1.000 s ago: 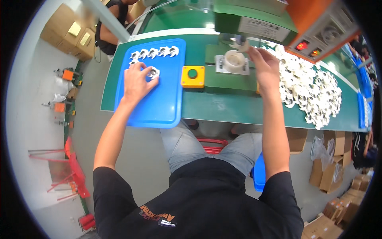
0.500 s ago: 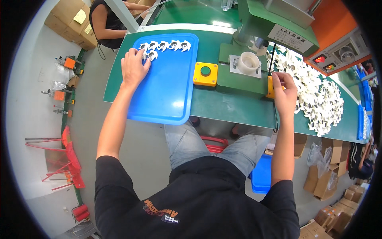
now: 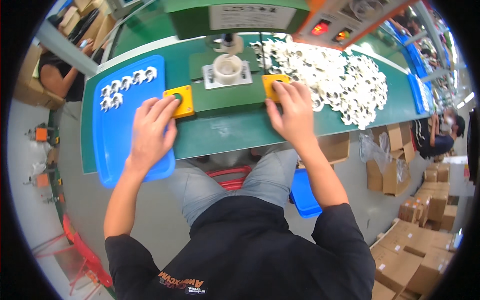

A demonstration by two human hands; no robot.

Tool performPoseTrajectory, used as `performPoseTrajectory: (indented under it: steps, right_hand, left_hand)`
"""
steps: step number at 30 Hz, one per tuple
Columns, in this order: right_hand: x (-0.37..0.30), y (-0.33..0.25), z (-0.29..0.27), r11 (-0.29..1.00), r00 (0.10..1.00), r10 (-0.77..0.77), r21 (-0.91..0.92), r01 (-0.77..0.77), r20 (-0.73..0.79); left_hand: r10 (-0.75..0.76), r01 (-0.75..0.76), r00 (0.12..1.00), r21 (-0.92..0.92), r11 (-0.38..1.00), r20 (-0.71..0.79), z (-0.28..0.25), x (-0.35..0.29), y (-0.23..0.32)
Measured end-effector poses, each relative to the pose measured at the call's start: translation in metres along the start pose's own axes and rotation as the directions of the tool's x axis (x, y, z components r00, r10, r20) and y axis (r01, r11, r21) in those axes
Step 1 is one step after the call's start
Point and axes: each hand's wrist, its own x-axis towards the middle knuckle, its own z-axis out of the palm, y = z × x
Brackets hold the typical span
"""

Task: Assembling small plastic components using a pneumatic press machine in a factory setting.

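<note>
My left hand lies with outstretched fingers on the left yellow button box, fingertips at its green button. My right hand reaches over the right yellow button box, its fingers covering the button; neither hand holds anything. Between the boxes, a round white fixture sits on a metal plate on the green press. Just above the fixture, a white bladed wheel shows at the press head. Several similar white wheels lie in rows at the far end of the blue tray.
A big heap of white bladed wheels covers the bench's right side. Behind it stands an orange control box with lit switches. Cardboard boxes are stacked on the floor at right. Co-workers sit at right and far left.
My left hand has moved right from the wheels on the tray to the left button box. My right hand stays at the right button box. The whole view has swung to the right.
</note>
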Motion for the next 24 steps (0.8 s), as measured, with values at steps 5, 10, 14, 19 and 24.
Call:
performPoseTrajectory:
  steps: [5, 10, 14, 19, 24]
  right_hand:
    - [-0.001, -0.009, -0.007, 1.0, 0.996, 0.0, -0.021, 0.001, 0.087]
    - [0.021, 0.018, -0.014, 0.984, 0.988, 0.041, 0.164, -0.065, 0.146]
    - [0.058, 0.07, 0.004, 0.965, 0.977, 0.206, -0.151, -0.213, -0.06]
    - [0.067, 0.107, 0.042, 0.909, 0.959, 0.268, -0.354, -0.22, 0.092]
    - [0.059, 0.114, 0.036, 0.903, 0.929, 0.344, -0.319, -0.287, 0.137]
  left_hand:
    - [0.039, -0.061, 0.989, 0.155, 0.986, 0.142, -0.008, 0.002, 0.018]
    - [0.012, -0.022, 0.993, 0.086, 0.996, 0.117, -0.009, 0.006, 0.019]
    - [0.0, -0.005, 0.997, 0.069, 0.998, 0.078, -0.006, 0.009, 0.024]
    - [-0.097, 0.104, 0.991, -0.081, 0.991, 0.092, -0.018, 0.016, 0.022]
    - [-0.109, 0.125, 0.989, -0.175, 0.977, 0.098, -0.026, 0.02, 0.019]
